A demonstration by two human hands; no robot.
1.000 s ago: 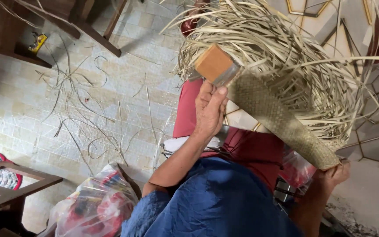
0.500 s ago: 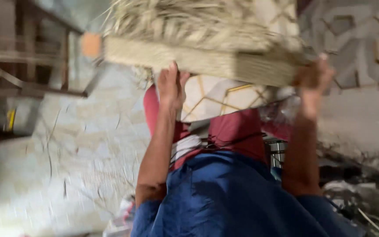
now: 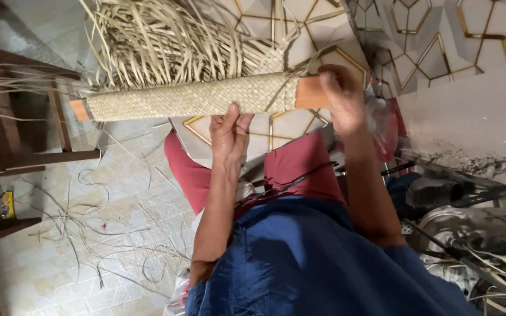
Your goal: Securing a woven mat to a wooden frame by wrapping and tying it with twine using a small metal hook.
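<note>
Left hand (image 3: 228, 130): forearm rising from lower centre of frame, palm against the lower edge of the woven mat (image 3: 191, 96), fingers pressed together and curled on the weave. Right hand (image 3: 339, 99): forearm rising from the right of the blue garment (image 3: 317, 263), fingers closed around the orange wooden block (image 3: 310, 92) at the mat's right end.

Against the frame half a second earlier: view sharp instead of blurred; mat lower in frame and shifted right; hands closer together on it. Against the frame one second earlier: mat turned from a steep diagonal to near level.

Mat location: upper centre of frame, held above the red cloth (image 3: 300, 167) and tiled floor (image 3: 89, 234). Long axis running left to right, tilted slightly up at the right. Block ends showing at both sides. Loose unwoven strands (image 3: 159, 41) fanning upward from the top edge toward the upper left.
</note>
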